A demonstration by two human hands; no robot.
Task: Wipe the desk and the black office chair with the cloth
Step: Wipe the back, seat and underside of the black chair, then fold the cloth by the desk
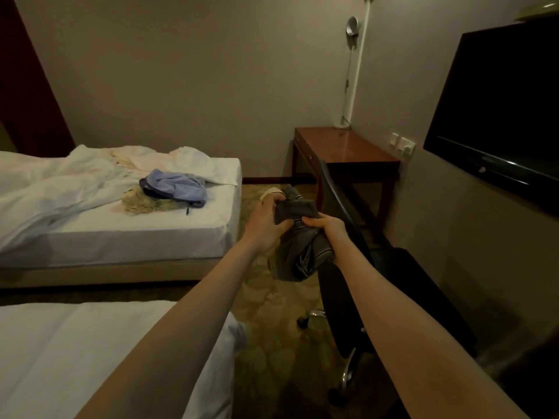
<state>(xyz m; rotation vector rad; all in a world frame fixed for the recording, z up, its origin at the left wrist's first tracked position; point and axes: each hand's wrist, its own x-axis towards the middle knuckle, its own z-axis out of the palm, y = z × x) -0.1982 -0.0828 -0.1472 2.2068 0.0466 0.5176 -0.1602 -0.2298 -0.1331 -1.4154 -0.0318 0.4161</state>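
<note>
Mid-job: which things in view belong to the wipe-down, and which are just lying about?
For the job: cloth, gripped by left hand and right hand; desk; black office chair.
Lying about: blue fabric bundle on the far bed; lamp on the desk; wall TV.

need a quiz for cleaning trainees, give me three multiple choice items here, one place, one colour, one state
1. The crumpled blue garment lies on: A the far white bed B the near white bed C neither.
2. The folded cloth being held is: A red B grey C yellow.
3. That cloth is: A gripped by the left hand and the right hand B dropped C untouched.
Answers: 1 A, it rests on that mattress; 2 B, its fabric looks grey; 3 A, fingers of both curl round it.
</note>
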